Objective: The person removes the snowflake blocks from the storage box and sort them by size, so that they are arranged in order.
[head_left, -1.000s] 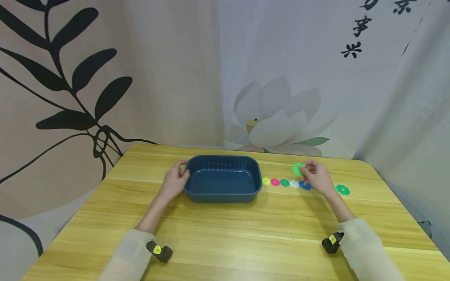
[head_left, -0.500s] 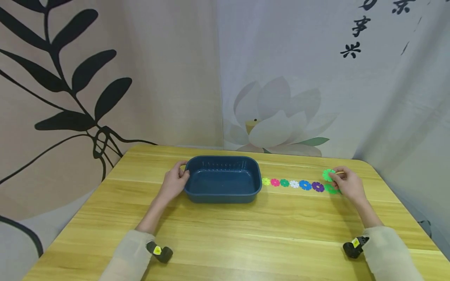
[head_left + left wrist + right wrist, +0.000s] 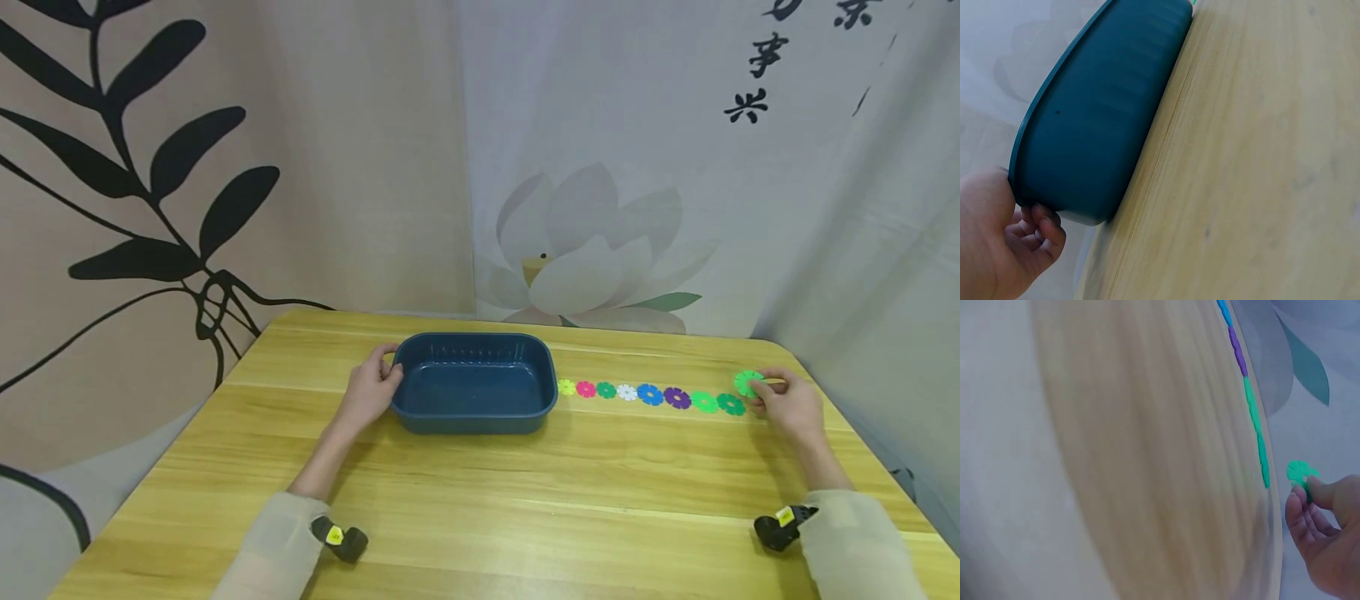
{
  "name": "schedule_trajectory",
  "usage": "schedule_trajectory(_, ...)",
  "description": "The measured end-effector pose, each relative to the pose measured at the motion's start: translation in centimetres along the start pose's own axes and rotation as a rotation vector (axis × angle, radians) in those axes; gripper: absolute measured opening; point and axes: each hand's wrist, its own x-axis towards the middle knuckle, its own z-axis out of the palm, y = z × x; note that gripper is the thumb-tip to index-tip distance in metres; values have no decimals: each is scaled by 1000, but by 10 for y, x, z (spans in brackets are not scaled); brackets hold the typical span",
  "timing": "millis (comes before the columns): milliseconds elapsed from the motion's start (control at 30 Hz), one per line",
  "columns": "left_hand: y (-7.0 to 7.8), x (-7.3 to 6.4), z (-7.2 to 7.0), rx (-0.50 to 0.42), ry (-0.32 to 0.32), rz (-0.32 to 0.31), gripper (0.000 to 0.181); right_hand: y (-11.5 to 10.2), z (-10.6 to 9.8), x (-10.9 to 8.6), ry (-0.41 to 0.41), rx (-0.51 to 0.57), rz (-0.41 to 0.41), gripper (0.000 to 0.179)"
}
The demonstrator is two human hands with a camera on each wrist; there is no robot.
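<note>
My left hand (image 3: 371, 387) grips the left end of a dark blue plastic basin (image 3: 474, 423), thumb and fingers at its rim; the left wrist view shows the fingers curled under the basin's edge (image 3: 1085, 119). At the right, my right hand (image 3: 793, 408) pinches a light green snowflake disc (image 3: 747, 383) between thumb and fingers, raised above the table. Just left of that hand a row of discs lies flat, ending in a darker green disc (image 3: 731, 404) beside a light green disc (image 3: 704, 402). In the right wrist view the held disc (image 3: 1300, 472) shows at the fingertips.
The row runs left through a purple disc (image 3: 677, 398), a blue disc (image 3: 650, 394), a white disc (image 3: 627, 392) and several more, reaching the basin's right side. A wooden table (image 3: 525, 508) carries everything. Behind it hangs a printed curtain (image 3: 375, 167).
My right hand has moved right along the row with the light green disc, from above the blue disc to past the row's right end. The left hand and basin stay put.
</note>
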Motion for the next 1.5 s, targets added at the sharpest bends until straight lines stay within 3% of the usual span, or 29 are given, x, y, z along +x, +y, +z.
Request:
schedule_trajectory(267, -1, 0, 0, 2, -2, -5, 43, 12, -9, 0, 5, 6, 124, 35)
schedule_trajectory(467, 0, 0, 0, -2, -4, -9, 43, 10, -14, -1, -1, -207, 160, 39)
schedule_trajectory(700, 1, 1, 2, -4, -3, -10, 42, 11, -18, -4, -8, -282, 168, 41)
schedule_trajectory(1233, 3, 1, -3, -21, -39, 1, 43, 13, -23, -7, -40, -281, 153, 46)
schedule_trajectory(1500, 2, 1, -9, -15, -29, -25, 45, 5, -20, -14, -6, -276, 86, 45)
